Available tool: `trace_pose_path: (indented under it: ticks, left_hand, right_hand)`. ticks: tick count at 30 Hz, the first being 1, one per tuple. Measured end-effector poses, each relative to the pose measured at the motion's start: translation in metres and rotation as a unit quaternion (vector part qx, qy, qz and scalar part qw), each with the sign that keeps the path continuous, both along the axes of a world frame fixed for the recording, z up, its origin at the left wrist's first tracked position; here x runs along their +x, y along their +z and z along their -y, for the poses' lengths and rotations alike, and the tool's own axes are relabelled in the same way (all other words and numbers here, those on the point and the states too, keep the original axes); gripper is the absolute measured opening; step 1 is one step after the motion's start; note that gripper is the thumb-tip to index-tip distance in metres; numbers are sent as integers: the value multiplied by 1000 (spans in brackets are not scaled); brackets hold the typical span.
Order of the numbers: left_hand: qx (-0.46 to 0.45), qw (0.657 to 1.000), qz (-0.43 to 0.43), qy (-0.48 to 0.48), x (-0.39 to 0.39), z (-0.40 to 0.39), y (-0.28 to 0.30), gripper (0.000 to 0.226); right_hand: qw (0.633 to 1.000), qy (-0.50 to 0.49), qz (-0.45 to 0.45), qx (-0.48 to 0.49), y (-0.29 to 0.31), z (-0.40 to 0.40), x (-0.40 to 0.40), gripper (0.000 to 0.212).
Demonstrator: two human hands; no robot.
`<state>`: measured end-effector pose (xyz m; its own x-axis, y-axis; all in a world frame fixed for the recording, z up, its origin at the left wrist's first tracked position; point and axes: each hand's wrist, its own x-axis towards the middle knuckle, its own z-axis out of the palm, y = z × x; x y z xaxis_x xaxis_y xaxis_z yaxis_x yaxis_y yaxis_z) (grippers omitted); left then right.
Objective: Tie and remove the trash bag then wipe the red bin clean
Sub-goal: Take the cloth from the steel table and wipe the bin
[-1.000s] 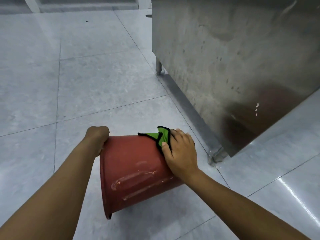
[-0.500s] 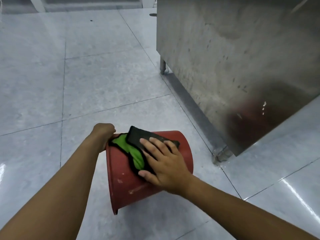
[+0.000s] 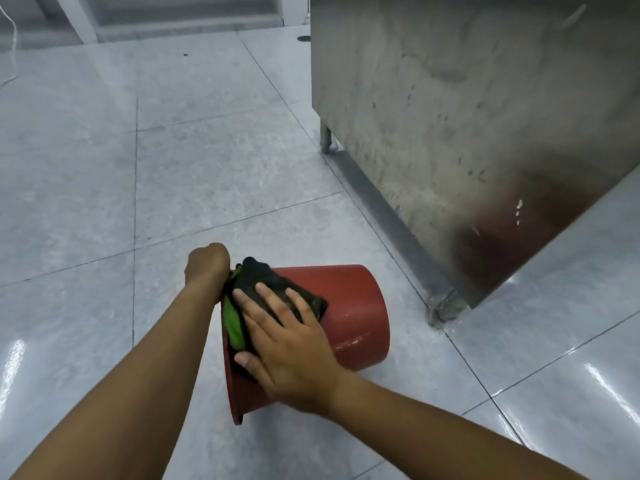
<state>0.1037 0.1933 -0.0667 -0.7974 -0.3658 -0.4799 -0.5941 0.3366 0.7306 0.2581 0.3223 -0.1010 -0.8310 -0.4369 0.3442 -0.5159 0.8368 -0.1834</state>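
- Right hand (image 3: 287, 344) is laid flat, fingers spread, on a green-and-black cleaning cloth (image 3: 258, 299), so it's pressed against the round red plastic bin (image 3: 349, 313).
- Bin's tipped on its side on the grey tiled floor (image 3: 104, 168), outer wall turned up for wiping, probably.
- Left hand (image 3: 207, 266) is clenched at the rim, near-left, so rolling is stopped; fingers can't be made out.

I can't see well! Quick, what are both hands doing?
Left hand: gripping the red bin at its rim.
Right hand: open, pressing the cloth flat on the bin.

The red bin (image 3: 349, 306) lies tipped on the tiled floor (image 3: 104, 185) beside a steel cabinet (image 3: 467, 116). The left hand (image 3: 207, 268) grips its rim; the right hand (image 3: 287, 348) presses a green-and-black cloth (image 3: 266, 289) flat against its side.
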Motion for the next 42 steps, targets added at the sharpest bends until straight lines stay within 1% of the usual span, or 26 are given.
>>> trace_pose_path:
  ticks: [1,3,5,6,8,11,15,18,20,22,23,24,26,28,30,31,33,35,37,40,42]
  left_hand:
    - [-23,999,-35,1,6,-3,4,45]
    - [-52,988,-116,-83,33,-11,10,43]
    - [-22,967,-193,-164,78,-19,12,29]
    - [-3,960,-211,-184,99,-18,12,24]
    - [14,950,-248,-191,120,-12,9,26]
    - [25,943,-267,-198,99,-5,9,31]
    - [33,959,-220,-178,71,-17,6,35]
    - [36,972,-176,-150,59,-28,6,38]
    - [38,984,-130,-116,51,-29,6,39]
    - [63,993,-63,-77,44,-27,7,40]
    - [73,994,-43,-66,42,-25,7,38]
    - [74,994,-30,-73,38,-23,7,33]
    - [45,994,-9,-103,32,-22,11,24]
    - [42,993,-2,-112,29,-22,13,23]
    - [58,990,11,-126,27,-23,15,22]
    - [59,989,17,-135,27,-24,15,24]
    - [46,989,20,-140,24,-25,14,33]
    - [33,992,19,-120,21,-26,14,37]
    - [33,994,14,-103,18,-27,10,41]
    - [28,996,5,-89,17,-29,8,37]
    - [33,997,9,-73,16,-26,8,34]
  right_hand:
    - [1000,-12,-4,8,3,-3,-5,55]
    - [998,-59,17,-3,12,-12,-21,53]
    - [990,-126,61,-26,17,-18,-34,53]
    - [985,-153,71,-27,18,-19,-38,54]
    - [984,-161,75,-17,18,-19,-39,53]
    - [981,-182,66,-25,11,-42,-35,51]
    - [961,-264,77,-42,2,-94,-38,48]
    - [951,-294,83,-54,4,-97,-40,44]
    - [955,-278,68,-73,9,-78,-34,44]
    - [968,-230,52,-91,13,-48,-22,44]
    - [974,-201,46,-93,14,-30,-16,43]
    - [979,-177,38,-95,15,-13,-11,42]
    - [984,-151,21,-96,15,8,-4,38]
    - [989,-125,-1,-72,14,3,-4,36]
    - [994,-95,-21,-44,11,-23,-4,33]
    - [995,-96,-22,-33,10,-42,-4,32]
    - [989,-145,-15,-9,5,-84,-4,35]
    - [978,-210,14,1,1,-123,-1,40]
    - [972,-229,36,-25,-7,-143,2,42]
    - [964,-247,13,-97,-15,-128,3,37]
    - [962,-257,1,-87,-13,-107,2,36]
